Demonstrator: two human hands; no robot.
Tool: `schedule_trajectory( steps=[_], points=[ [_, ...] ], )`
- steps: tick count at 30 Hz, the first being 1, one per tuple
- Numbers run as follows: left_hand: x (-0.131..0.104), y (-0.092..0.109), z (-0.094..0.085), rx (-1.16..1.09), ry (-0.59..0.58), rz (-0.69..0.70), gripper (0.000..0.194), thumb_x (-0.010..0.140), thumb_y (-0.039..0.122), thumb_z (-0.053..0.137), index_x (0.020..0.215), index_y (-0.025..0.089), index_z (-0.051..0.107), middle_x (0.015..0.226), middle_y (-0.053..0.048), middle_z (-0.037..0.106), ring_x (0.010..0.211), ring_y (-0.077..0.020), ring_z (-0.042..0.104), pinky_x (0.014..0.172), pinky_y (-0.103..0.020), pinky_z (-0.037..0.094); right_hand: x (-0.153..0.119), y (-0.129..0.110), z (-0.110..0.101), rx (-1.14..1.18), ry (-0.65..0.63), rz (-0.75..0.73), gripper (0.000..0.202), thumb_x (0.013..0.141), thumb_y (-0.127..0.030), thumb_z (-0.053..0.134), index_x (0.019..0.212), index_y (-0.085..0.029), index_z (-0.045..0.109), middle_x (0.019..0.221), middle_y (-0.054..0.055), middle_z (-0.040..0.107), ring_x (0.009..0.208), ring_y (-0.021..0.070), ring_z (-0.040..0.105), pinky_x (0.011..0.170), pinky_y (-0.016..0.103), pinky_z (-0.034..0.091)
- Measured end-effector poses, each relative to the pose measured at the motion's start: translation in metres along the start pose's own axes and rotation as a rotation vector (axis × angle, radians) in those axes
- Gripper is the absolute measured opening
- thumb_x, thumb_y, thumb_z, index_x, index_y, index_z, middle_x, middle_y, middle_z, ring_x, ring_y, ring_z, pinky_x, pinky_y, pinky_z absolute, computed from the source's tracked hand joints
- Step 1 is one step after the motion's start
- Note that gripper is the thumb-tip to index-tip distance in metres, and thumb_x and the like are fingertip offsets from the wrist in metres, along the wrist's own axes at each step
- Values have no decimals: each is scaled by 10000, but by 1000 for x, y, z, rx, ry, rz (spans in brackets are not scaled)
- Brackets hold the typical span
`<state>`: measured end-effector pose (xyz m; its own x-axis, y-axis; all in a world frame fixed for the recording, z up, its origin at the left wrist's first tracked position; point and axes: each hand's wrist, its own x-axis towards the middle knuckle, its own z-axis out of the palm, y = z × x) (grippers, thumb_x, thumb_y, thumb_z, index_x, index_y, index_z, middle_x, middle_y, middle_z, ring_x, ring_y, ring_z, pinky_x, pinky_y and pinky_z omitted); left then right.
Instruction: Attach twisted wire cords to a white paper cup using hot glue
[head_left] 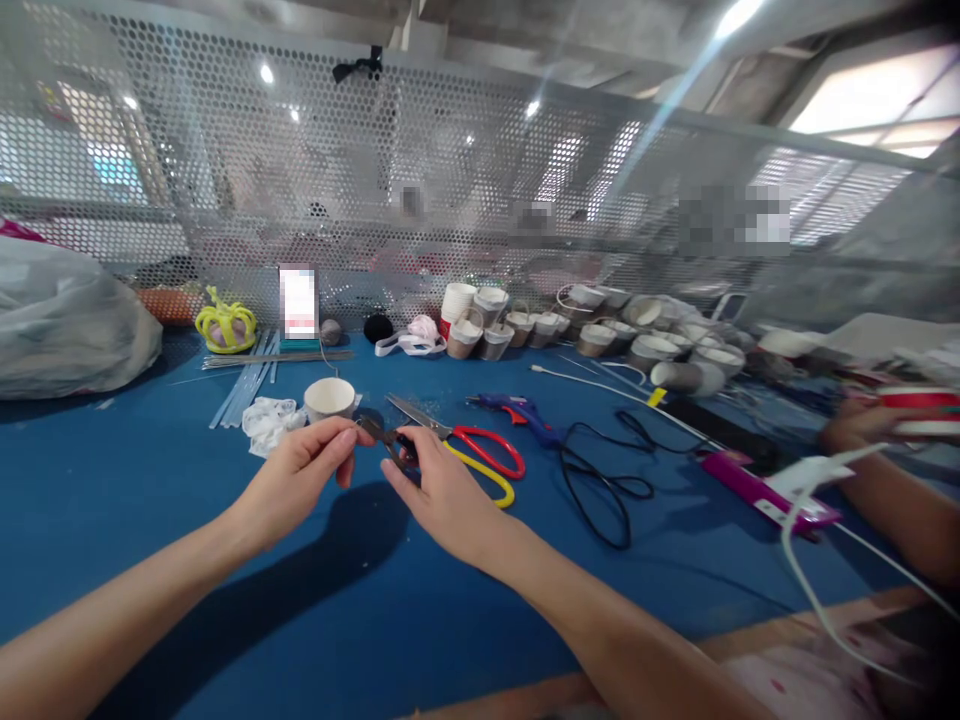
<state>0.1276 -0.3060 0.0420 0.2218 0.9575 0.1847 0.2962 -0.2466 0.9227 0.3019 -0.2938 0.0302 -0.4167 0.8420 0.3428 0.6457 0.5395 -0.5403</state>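
- Lying between the two hands, a small dark hand tool [381, 432] points toward the left hand [304, 465].
- The right hand [444, 492] is clamped around the tool's handles.
- The left hand's thumb and fingers bend in at the tool's tip (whether they are clamped on anything there, I cannot tell).
- Just beyond the left fingertips stands a white cup [330, 400], with a crumpled white bundle [271, 425] beside it.
- Just beyond the right hand lie open scissors [418, 412], one handle red and the other yellow.
- Further out to the right of that hand is a blue glue gun [525, 412].
- Beyond the left hand lie clear sticks [244, 385] and, farther off, a phone [298, 305].
- Well to the right of the right hand is another person's hand [851, 430].
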Motion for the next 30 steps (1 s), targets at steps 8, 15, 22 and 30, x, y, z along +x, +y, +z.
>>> schedule_trajectory(
  steps=[8, 15, 22, 30],
  points=[
    [2, 0, 0, -127, -154, -53, 338, 810, 438, 365, 764, 148, 532, 522, 53, 325, 474, -74, 269, 446, -214, 208, 0, 5, 1, -31, -42, -91, 271, 814, -322, 442, 1029, -159, 426, 947, 102, 506, 860, 197, 492, 737, 352, 420],
    [4, -4, -11, -263, -327, -83, 361, 798, 476, 386, 796, 152, 545, 522, 61, 276, 454, -66, 217, 425, -212, 184, 2, 4, -4, 29, -75, -159, 250, 812, -298, 450, 1028, -177, 414, 939, 95, 507, 849, 188, 495, 739, 350, 422],
    [4, -6, -13, -219, -298, -64, 328, 807, 460, 387, 780, 166, 529, 508, 63, 249, 456, -73, 206, 427, -225, 158, 1, 4, -4, -13, -75, -132, 222, 813, -275, 447, 996, -152, 436, 933, 105, 523, 821, 182, 505, 713, 332, 420],
    [3, -3, -11, -174, -261, -39, 309, 810, 446, 386, 748, 167, 501, 498, 69, 245, 456, -72, 202, 432, -229, 148, 0, 3, -2, -7, -50, -115, 178, 822, -272, 428, 952, -156, 464, 890, 87, 552, 746, 163, 521, 625, 287, 410]
  ],
)
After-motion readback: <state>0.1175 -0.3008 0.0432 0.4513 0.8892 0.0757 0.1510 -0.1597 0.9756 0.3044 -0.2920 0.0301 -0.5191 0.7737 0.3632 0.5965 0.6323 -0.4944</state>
